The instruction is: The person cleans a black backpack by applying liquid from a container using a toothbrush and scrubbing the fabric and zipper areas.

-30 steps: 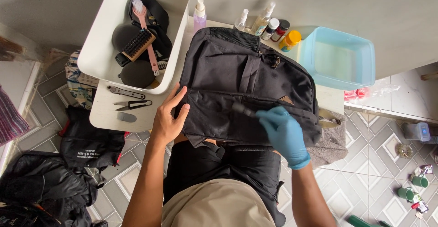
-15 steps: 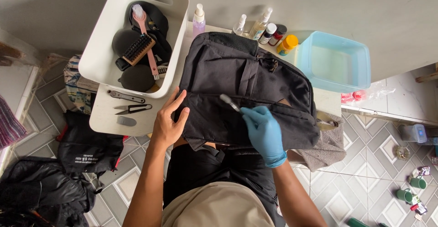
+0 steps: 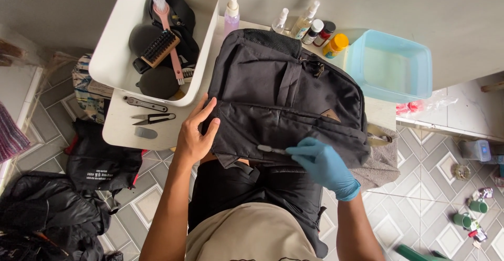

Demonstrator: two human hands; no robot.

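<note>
Since earlier, gloved right hand [image 3: 326,166], pinching small brush [image 3: 271,149], shifted lower on black backpack [image 3: 286,101]; left hand [image 3: 195,135] spread flat. White bench [image 3: 123,127], grey patterned floor tiles [image 3: 420,208].

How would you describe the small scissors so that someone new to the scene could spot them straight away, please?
Start at the big white tub of brushes at the table's left end. On the bare white tabletop just below it lie three small items in a column. The scissors are the middle one, with black handles and crossed blades, between a plain metal tool above and a grey block below.
</note>
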